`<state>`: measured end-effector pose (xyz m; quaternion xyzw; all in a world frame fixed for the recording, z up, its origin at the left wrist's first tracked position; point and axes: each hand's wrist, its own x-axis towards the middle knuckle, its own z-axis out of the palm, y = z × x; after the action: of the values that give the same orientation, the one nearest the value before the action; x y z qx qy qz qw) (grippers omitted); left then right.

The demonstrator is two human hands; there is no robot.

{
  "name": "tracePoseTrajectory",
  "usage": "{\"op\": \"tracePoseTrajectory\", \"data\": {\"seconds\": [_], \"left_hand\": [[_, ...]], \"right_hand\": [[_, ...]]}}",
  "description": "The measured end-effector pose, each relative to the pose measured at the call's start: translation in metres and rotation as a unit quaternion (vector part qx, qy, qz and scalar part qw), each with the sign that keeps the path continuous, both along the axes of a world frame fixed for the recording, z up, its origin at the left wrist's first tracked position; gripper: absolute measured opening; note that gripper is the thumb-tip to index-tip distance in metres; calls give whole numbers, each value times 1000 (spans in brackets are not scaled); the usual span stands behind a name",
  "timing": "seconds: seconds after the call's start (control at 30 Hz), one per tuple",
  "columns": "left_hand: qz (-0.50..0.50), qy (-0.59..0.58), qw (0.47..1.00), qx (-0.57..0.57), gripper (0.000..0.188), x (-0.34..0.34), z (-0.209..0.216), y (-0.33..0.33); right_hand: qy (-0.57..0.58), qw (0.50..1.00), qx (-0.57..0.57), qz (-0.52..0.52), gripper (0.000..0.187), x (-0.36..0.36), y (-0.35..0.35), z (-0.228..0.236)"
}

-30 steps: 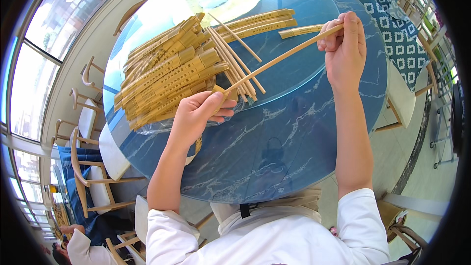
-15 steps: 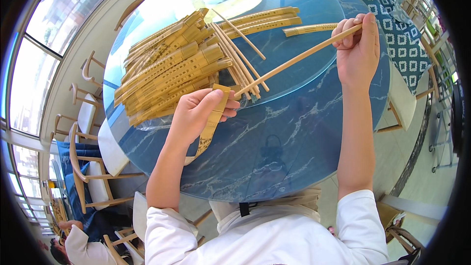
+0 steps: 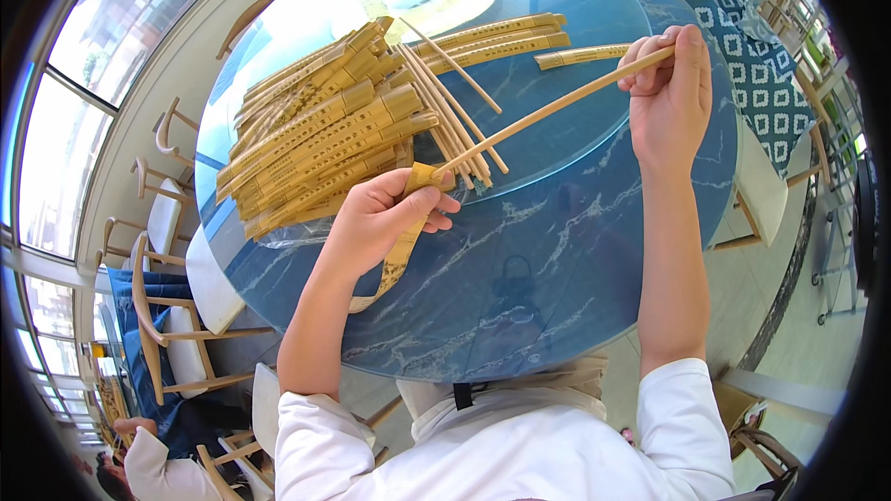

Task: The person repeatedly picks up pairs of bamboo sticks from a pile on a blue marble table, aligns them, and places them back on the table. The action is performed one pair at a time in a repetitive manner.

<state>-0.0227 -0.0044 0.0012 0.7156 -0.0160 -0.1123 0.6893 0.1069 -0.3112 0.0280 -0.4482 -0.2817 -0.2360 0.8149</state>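
Observation:
My left hand pinches a gold paper chopstick sleeve near its top end; the rest of it curves down below the palm. Out to the right, my right hand grips the thick end of wooden chopsticks, held slanting down to the left. Whether this is one stick or a pair pressed together, I cannot tell. Their thin end meets the sleeve's top at my left fingers. Just beyond lie several loose chopsticks, beside a big pile of printed gold sleeves.
More gold sleeves lie at the far side, and a single sleeve near my right hand. All rest on a round blue marbled table with a glass turntable. Wooden chairs stand at left; a patterned cloth hangs at right.
My right hand has moved slightly left, bringing the chopsticks' thin end to the top of the sleeve. My left thumb has shifted lower on the sleeve.

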Motion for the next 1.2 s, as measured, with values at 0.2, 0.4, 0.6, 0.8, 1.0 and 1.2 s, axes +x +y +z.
{"op": "tracePoseTrajectory", "data": {"seconds": [0.2,0.4,0.6,0.8,1.0,1.2], "left_hand": [[-5,-11,999,-48,29,2,-1,0],[-3,-5,1000,-30,24,6,-7,5],[-20,-1,1000,-18,25,4,-1,1],[-21,-8,1000,-17,27,5,0,2],[1,-5,1000,4,28,6,-5,2],[15,-2,999,33,27,7,-4,1]], "right_hand": [[-3,1000,-3,-14,32,-3,0,1],[0,1000,-5,-11,32,-7,3,4],[-13,1000,-15,-8,33,-8,2,4],[-38,999,-26,-4,34,-14,5,7],[-76,996,-34,-20,32,-25,12,11],[-81,996,-35,-21,31,-23,12,8]]}}
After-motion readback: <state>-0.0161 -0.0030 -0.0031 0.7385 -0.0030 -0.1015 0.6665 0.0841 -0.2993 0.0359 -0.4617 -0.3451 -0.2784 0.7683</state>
